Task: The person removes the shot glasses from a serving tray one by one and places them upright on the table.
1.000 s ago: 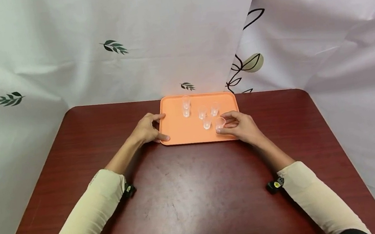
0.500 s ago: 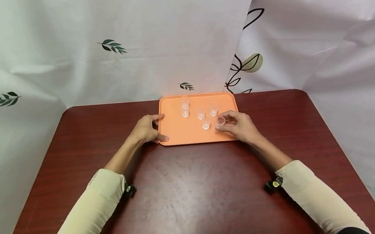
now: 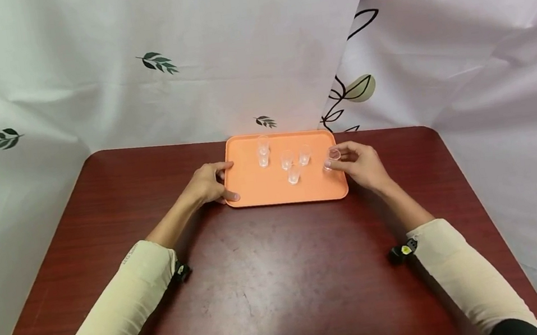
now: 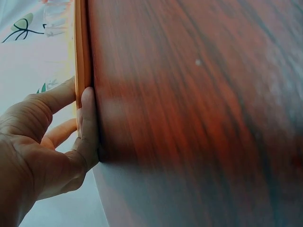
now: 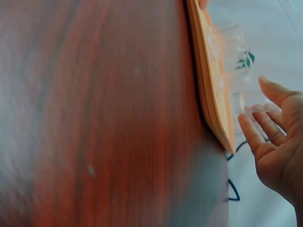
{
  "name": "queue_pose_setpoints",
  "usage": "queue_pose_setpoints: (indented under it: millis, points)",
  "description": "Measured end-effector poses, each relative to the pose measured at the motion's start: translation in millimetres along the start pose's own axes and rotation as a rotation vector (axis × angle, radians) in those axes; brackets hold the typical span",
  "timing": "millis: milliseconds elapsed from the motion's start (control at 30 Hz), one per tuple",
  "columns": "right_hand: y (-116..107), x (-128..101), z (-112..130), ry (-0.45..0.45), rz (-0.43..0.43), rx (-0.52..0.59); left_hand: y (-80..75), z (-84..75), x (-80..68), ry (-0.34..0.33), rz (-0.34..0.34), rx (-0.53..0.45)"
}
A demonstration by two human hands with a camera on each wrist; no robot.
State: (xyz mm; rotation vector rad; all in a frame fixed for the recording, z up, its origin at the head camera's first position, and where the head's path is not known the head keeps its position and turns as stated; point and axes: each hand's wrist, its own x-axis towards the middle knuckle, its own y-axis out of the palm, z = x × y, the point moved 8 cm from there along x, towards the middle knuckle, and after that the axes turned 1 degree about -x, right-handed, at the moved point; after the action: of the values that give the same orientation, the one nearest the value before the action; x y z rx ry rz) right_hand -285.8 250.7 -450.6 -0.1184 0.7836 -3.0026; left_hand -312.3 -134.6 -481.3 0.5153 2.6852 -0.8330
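Note:
My left hand (image 3: 206, 185) grips the left end of an orange tray (image 3: 259, 192), its thumb at the front corner and a finger on the rim farther back. In the left wrist view the thumb (image 4: 87, 106) lies along the tray's side. Over the tray's right end my right hand (image 3: 364, 167) holds a small clear plastic cup (image 3: 334, 155) between thumb and fingers, the cup tilted. Several similar cups stand on the tray: a front one (image 3: 294, 175), two behind it including a right one (image 3: 305, 155), and a pair at the left with a nearer cup (image 3: 263, 159).
The tray lies at the far edge of a dark red-brown wooden table (image 3: 273, 280). Right behind it hangs a white curtain (image 3: 217, 84) printed with leaves, with more white cloth at both sides.
My right hand has moved right and slightly back with its cup, away from the other cups toward the tray's right rim. My left hand stays at the tray's left end.

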Motion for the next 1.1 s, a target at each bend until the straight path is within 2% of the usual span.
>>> queue_pose_setpoints:
  millis: [300,600,733,1100]
  points:
    - [-27.5,14.7,-11.2,0.031,-0.093,-0.025,-0.3,-0.6,-0.7,0.003,-0.004,-0.006]
    - [-45.7,34.7,-22.8,0.069,-0.149,0.058,-0.2,-0.8,-1.2,0.005,-0.001,-0.008]
    - [-49.2,42.6,-29.1,0.089,-0.164,0.082,-0.3,-1.6,-1.9,0.005,0.002,-0.012]
    - [-47.8,55.8,-42.9,0.176,-0.193,0.028,-0.3,-0.6,-2.7,0.001,0.008,-0.015]
